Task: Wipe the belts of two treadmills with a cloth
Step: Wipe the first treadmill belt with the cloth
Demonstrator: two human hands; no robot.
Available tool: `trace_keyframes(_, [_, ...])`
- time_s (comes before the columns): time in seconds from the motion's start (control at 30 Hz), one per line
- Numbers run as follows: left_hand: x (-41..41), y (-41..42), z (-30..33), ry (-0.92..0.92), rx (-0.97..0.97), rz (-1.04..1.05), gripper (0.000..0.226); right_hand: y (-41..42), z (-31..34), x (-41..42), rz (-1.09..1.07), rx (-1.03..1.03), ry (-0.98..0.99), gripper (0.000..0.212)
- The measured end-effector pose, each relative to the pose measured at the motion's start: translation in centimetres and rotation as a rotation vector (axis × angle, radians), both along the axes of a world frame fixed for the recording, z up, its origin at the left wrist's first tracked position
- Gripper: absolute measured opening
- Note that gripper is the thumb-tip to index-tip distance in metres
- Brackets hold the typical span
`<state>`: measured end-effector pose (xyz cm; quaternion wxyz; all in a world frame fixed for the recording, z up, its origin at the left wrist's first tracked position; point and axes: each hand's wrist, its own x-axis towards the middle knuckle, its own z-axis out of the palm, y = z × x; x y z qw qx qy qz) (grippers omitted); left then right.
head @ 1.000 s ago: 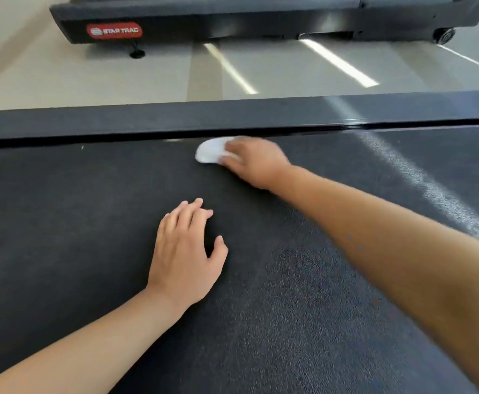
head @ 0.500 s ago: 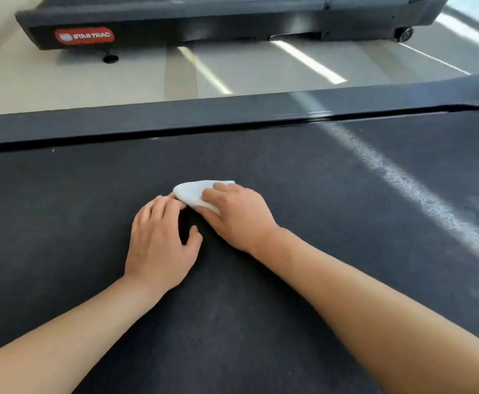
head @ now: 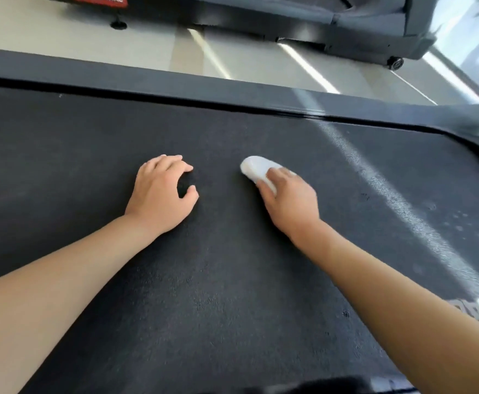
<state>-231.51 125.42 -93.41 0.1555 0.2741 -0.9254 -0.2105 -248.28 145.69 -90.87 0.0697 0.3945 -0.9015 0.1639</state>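
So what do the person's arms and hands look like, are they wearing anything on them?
Both forearms are bare as far as the view shows: no sleeves, gloves, watch or bracelet. The left hand and right hand show no rings on the visible fingers. Nails look short and unpainted, though the picture is too soft to be certain.

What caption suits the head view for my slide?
Right hand presses a white cloth on the treadmill belt; left hand rests beside it.

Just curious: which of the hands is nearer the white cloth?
Right. The right hand presses on the white cloth; the left hand rests on the belt, apart from it.
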Motion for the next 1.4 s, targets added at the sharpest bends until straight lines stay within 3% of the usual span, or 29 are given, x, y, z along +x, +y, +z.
trace_keyframes(0.13, [0.6, -0.9, 0.5, -0.083, 0.049, -0.097, 0.047, 1.5, -0.5, 10.2, 0.467, -0.009, -0.070, 0.033])
trace_keyframes(0.23, [1.6, -1.7, 0.6, -0.133, 0.030, -0.174, 0.050, 4.0, -0.5, 10.9, 0.720, 0.023, -0.070, 0.030])
trace_keyframes(0.3, [2.3, -1.0, 0.8, -0.161, 0.001, -0.173, 0.049, 5.1, -0.1, 6.8, 0.642, -0.033, -0.055, 0.026])
trace_keyframes(0.37, [3.1, 0.8, 1.0, -0.183, -0.030, -0.167, 0.053, 6.1, 0.6, 0.1, 0.331, -0.098, -0.039, 0.023])
trace_keyframes(0.43, [3.8, 2.8, 1.0, -0.207, -0.044, -0.177, 0.063, 7.6, 1.0, -6.8, -0.069, -0.026, -0.034, 0.032])
trace_keyframes(0.5, [4.1, 3.8, 1.0, -0.208, -0.062, -0.189, 0.067, 8.3, 1.0, -8.9, -0.285, 0.026, -0.036, 0.037])
trace_keyframes(0.57, [4.1, 4.2, 0.9, -0.203, -0.069, -0.189, 0.064, 7.8, 0.9, -5.9, -0.203, 0.001, -0.012, 0.031])
trace_keyframes(0.73, [2.3, 5.5, 0.7, -0.173, -0.090, -0.264, 0.061, 7.8, -0.1, 6.9, 0.410, -0.001, -0.054, 0.027])
trace_keyframes(0.83, [-0.3, 7.2, 0.6, -0.151, -0.079, -0.308, 0.064, 9.4, -0.4, 7.5, 0.632, 0.023, -0.065, 0.030])
trace_keyframes(0.9, [-1.7, 8.4, 0.6, -0.156, -0.079, -0.336, 0.064, 10.9, -0.3, 3.7, 0.558, -0.005, -0.053, 0.030])
trace_keyframes(0.97, [-2.7, 9.2, 0.5, -0.153, -0.087, -0.362, 0.065, 12.7, 0.1, -2.5, 0.280, -0.045, -0.038, 0.027])
trace_keyframes(1.07, [-4.4, 9.7, 0.5, -0.174, -0.121, -0.436, 0.065, 15.8, 1.1, -12.0, -0.165, 0.052, -0.032, 0.031])
trace_keyframes(1.17, [-7.0, 9.5, 1.3, -0.191, -0.144, -0.472, 0.062, 16.5, 0.9, -14.1, -0.360, 0.076, -0.022, 0.034])
trace_keyframes(1.27, [-9.2, 9.9, 1.4, -0.176, -0.122, -0.458, 0.058, 15.2, 0.0, -8.1, -0.246, 0.019, -0.019, 0.035])
trace_keyframes(1.4, [-9.7, 11.6, -0.1, -0.129, -0.080, -0.373, 0.060, 14.3, -0.6, 2.6, 0.219, -0.051, -0.106, 0.031])
